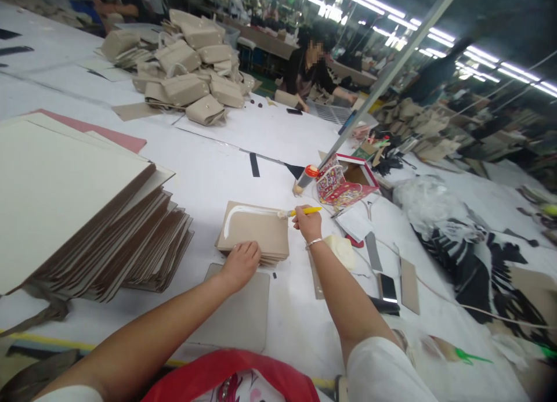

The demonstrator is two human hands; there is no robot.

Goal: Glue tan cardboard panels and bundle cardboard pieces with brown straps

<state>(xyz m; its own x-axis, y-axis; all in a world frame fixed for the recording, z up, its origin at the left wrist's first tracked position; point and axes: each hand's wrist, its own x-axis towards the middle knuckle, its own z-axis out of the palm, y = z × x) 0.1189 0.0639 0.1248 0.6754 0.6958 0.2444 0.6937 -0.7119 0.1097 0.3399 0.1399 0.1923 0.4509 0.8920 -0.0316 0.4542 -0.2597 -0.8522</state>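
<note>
A short stack of beige panels [256, 231] lies on the white table in front of me. White paste runs in a band along the top panel's left and far edges. My right hand [308, 221] is closed round a brush with a yellow handle [312, 210]; its bristles touch the far right corner of the top panel. My left hand [242, 265] rests on the panel's near edge, fingers together, pressing on it. Under my left forearm lies a flat grey sheet [243, 309]. Beside my right wrist is a pale yellow container [340, 251].
Tall stacks of brown-edged boards [161, 245] stand at the left. Beige bags [187, 71] are heaped beyond. A patterned box [343, 181], a red-capped bottle [308, 176] and a phone [387, 287] lie to the right. A person [311, 71] works across the table beyond a slanting metal pole [391, 71].
</note>
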